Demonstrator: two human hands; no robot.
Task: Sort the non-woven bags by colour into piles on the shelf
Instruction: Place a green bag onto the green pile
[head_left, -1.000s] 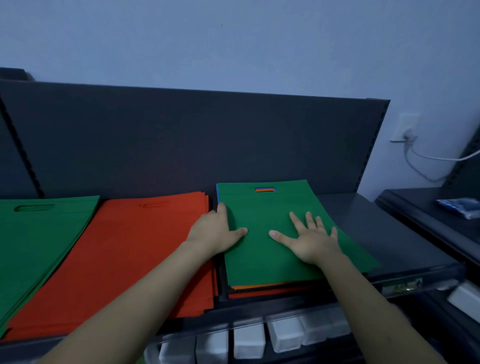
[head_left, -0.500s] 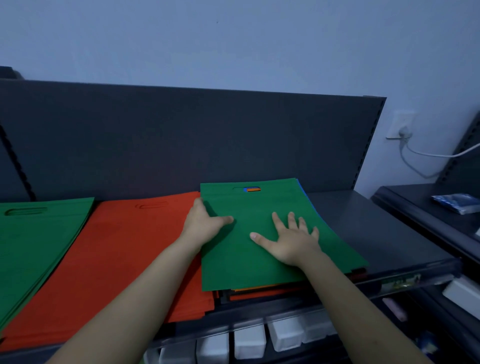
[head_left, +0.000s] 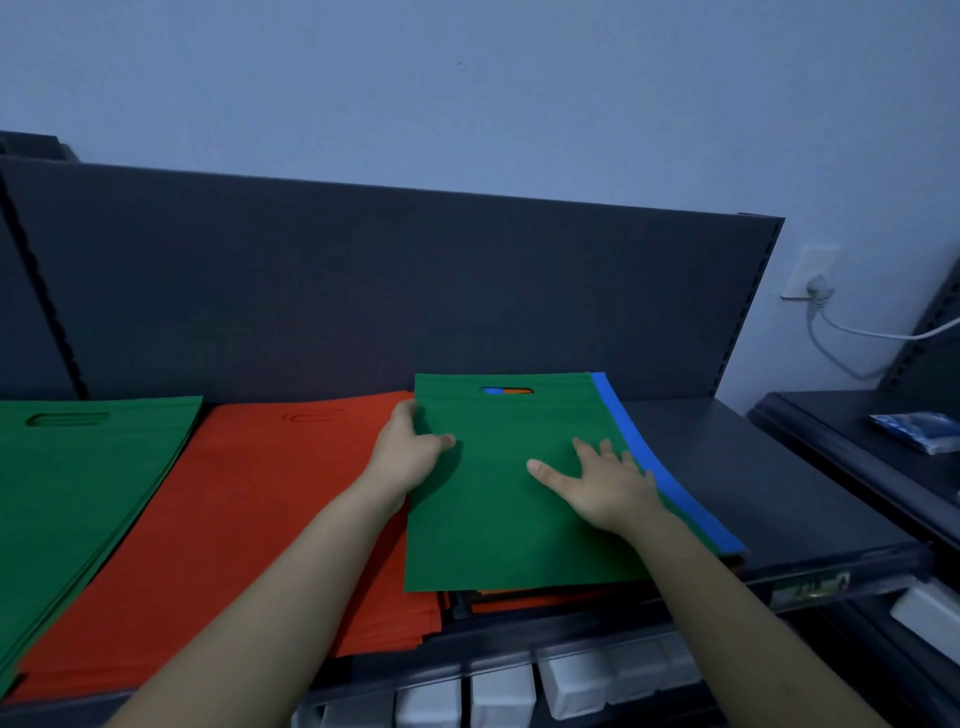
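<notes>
Hands on the top green bag

Left hand (head_left: 408, 452) grip pinches the green bag (head_left: 498, 499) at its left edge; right hand (head_left: 602, 483) lies flat, fingers spread.

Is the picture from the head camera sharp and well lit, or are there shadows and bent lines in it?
Head view: dim, bluish light, no glare; the left hand casts a soft shadow on the green bag; hands and bags look fairly sharp; the shelf front edge and back panel bow with wide-angle distortion.
</notes>
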